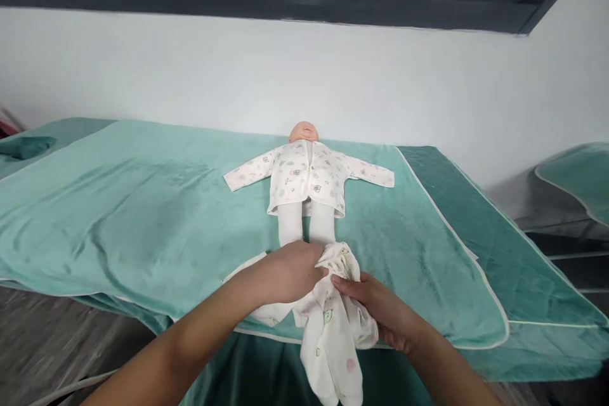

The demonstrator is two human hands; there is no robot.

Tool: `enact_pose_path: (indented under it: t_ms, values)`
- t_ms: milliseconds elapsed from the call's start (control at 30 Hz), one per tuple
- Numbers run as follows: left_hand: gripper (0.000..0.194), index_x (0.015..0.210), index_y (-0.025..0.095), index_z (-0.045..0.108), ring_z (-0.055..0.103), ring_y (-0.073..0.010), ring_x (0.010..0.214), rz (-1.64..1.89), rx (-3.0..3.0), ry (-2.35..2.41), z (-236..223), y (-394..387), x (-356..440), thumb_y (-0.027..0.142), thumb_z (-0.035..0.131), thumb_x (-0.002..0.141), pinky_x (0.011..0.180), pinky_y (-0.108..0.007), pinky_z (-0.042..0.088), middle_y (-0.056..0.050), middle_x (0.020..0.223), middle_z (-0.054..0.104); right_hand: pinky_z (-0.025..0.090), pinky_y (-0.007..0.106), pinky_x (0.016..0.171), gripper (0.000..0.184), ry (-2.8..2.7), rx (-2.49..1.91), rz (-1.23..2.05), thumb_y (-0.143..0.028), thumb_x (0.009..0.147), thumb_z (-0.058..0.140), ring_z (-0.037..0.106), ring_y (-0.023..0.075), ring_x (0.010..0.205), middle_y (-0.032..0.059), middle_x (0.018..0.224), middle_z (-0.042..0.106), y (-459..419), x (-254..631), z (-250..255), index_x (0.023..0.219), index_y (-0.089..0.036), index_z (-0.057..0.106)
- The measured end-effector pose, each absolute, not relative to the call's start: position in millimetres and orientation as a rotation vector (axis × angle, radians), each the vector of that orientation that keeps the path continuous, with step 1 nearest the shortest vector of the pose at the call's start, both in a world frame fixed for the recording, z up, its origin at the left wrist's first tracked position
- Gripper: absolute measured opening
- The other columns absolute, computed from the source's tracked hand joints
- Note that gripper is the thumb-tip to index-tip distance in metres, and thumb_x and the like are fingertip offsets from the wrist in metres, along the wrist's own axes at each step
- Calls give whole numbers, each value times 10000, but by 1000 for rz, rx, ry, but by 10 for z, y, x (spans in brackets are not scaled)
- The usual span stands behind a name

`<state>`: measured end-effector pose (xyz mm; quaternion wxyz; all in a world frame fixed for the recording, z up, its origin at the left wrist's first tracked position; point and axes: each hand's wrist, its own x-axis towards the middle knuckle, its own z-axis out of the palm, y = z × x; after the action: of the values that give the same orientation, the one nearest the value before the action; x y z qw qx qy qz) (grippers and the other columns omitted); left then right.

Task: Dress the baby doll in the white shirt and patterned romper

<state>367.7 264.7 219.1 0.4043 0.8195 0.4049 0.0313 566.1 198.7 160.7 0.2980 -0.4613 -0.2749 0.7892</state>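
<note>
White printed baby garment (330, 346), lower centre, is pinched by left hand (295, 271) and right hand (380, 307), seemingly for gathering; next move probably needs wider opening.

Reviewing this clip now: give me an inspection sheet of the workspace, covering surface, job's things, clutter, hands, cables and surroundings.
Surface: light green blanket over a darker green cover, wrinkled in places.
Job's things: doll on its back, wearing a printed white shirt, arms spread; bunched printed garment near its feet, partly hanging past the blanket's near edge.
Clutter: red item cut off at the left edge, not identifiable.
Hands: left hand and right hand both grip the garment.
Cables: pale cord at lower left; its ends are not visible.
Surroundings: white wall behind, dark window frame above, grey floor below.
</note>
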Motion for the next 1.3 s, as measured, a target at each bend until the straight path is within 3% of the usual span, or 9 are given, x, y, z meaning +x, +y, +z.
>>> enact_pose_path:
  t_ms: [233,433,867,1067,1167,1300]
  values:
    - [242,944,226,670,679,-260,934,54,1998,1027,2189,2660,3668,376,479,933,795,-339,493,-60,996,730,567,382,839,535,-705,-1221,1996,-508,849,768,744,270,885,126,1009,775,1946,5580,1528,1226,-138,687]
    - [281,1050,236,680,665,-260,1071,60,1991,950,2225,2597,3649,373,456,953,904,-347,504,-53,1156,722,560,381,827,583,-674,-1160,2053,-513,848,763,740,281,909,132,1031,771,1889,5556,1530,1282,-138,654]
    - [263,1080,230,652,671,-261,973,387,1880,1148,2041,2824,3725,374,486,936,839,-361,508,-57,1060,731,543,405,932,627,-818,-1262,1453,-636,773,751,671,329,1118,98,1109,755,2211,5389,1376,1214,-196,675]
    - [177,965,229,586,651,-231,916,688,1910,1196,1969,3090,3783,357,467,943,784,-316,481,-23,976,708,510,359,955,577,-1046,-1255,1154,-638,843,659,636,283,1155,67,1225,720,2705,5358,1382,1253,-231,660]
    - [165,986,236,583,648,-226,915,773,1941,1269,1912,3253,3782,354,477,942,796,-313,473,-18,970,709,500,330,915,509,-1091,-1266,1039,-610,858,637,637,256,1093,62,1180,725,2963,5343,1345,1178,-216,673]
    - [164,978,234,583,652,-227,958,820,1948,1304,1844,3446,3749,362,487,941,827,-315,477,-22,1008,718,490,310,791,409,-1116,-1261,946,-565,809,648,617,220,898,36,949,719,3259,5382,1276,972,-191,674]
